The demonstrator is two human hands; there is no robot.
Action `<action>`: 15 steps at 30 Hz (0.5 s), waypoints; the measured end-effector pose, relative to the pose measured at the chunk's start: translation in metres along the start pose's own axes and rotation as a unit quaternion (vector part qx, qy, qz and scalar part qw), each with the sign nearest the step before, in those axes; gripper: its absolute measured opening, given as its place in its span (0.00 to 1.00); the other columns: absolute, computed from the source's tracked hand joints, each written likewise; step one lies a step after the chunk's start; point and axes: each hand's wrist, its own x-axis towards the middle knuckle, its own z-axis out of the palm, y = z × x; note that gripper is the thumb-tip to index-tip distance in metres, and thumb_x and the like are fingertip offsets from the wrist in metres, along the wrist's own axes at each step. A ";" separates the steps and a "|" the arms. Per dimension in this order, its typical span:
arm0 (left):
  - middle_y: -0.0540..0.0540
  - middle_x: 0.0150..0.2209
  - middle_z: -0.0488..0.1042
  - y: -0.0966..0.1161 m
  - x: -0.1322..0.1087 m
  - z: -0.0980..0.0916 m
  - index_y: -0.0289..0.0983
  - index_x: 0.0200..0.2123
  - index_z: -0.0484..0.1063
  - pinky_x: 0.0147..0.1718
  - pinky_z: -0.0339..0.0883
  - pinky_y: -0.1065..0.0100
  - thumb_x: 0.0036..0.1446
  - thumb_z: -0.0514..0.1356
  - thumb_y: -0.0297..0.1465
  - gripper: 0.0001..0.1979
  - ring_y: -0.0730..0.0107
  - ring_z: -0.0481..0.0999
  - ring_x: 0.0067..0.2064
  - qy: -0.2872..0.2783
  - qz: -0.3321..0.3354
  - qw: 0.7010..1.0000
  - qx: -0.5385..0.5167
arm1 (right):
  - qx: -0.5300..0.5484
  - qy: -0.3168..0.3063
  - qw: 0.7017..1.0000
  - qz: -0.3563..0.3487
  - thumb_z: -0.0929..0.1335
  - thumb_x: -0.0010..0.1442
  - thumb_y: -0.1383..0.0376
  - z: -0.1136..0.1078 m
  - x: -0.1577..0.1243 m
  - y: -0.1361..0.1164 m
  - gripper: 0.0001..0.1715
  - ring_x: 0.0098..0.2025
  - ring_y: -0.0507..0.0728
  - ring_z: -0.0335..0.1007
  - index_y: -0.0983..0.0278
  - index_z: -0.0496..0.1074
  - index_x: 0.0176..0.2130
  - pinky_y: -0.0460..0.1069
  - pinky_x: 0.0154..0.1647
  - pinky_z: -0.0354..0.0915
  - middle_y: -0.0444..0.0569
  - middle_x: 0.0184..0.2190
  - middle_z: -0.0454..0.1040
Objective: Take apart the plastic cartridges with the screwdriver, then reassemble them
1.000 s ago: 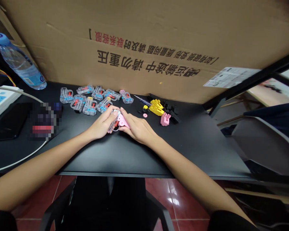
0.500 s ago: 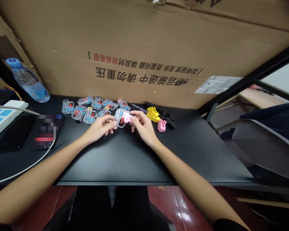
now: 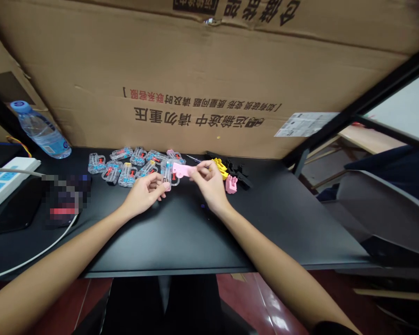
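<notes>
— Pink-and-clear toy (image 3: 176, 170)?
— Up off the table (image 3: 181, 232) now, just in front of the row of clear toys (image 3: 132, 165). A second ago, pressed flat on the top under both palms.
— Grip?
— Pinched at the pink end by the right hand (image 3: 209, 184), thumb and forefinger closed tight. Clear lower end taken by the left hand (image 3: 145, 193), fingertips closed loosely on it.
— Meaning for the work?
— Probably finished with the pressing; seemingly raised for a look at the fit.
— Nearby?
— Yellow parts (image 3: 220, 166), pink part (image 3: 231, 184) and black bits (image 3: 240, 168) just beside the right hand. Bottle (image 3: 42, 132) and power strip (image 3: 3, 179) far left, cardboard box (image 3: 209, 93) behind.
</notes>
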 end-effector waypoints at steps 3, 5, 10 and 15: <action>0.49 0.28 0.78 0.001 -0.001 -0.001 0.38 0.37 0.72 0.28 0.76 0.68 0.60 0.69 0.47 0.19 0.68 0.79 0.28 0.005 0.004 1.000 0.002 | 0.007 -0.120 0.991 0.055 0.81 0.56 0.47 0.004 -0.003 0.001 0.33 0.40 0.58 0.81 0.55 0.64 0.49 0.56 0.48 0.77 0.43 0.37 0.81; 0.49 0.29 0.78 0.002 -0.001 -0.002 0.38 0.37 0.73 0.29 0.76 0.68 0.61 0.69 0.46 0.18 0.69 0.79 0.29 0.008 0.015 1.000 0.007 | 0.017 -0.115 0.992 0.057 0.81 0.55 0.48 0.002 0.000 0.000 0.36 0.40 0.58 0.82 0.55 0.63 0.52 0.57 0.48 0.78 0.43 0.37 0.82; 0.47 0.31 0.80 0.004 -0.001 -0.003 0.38 0.36 0.73 0.30 0.76 0.68 0.63 0.68 0.46 0.17 0.70 0.79 0.29 0.005 0.018 1.000 0.014 | -0.001 0.014 1.000 0.014 0.80 0.58 0.48 -0.006 0.006 -0.004 0.36 0.42 0.59 0.82 0.54 0.61 0.53 0.58 0.49 0.79 0.45 0.39 0.81; 0.49 0.29 0.78 0.006 0.000 -0.004 0.38 0.36 0.71 0.28 0.75 0.69 0.63 0.68 0.47 0.18 0.70 0.79 0.28 0.016 0.025 1.000 0.008 | -0.015 -0.139 0.990 0.035 0.79 0.59 0.49 0.004 -0.003 -0.005 0.39 0.43 0.61 0.84 0.53 0.60 0.59 0.62 0.54 0.79 0.44 0.39 0.81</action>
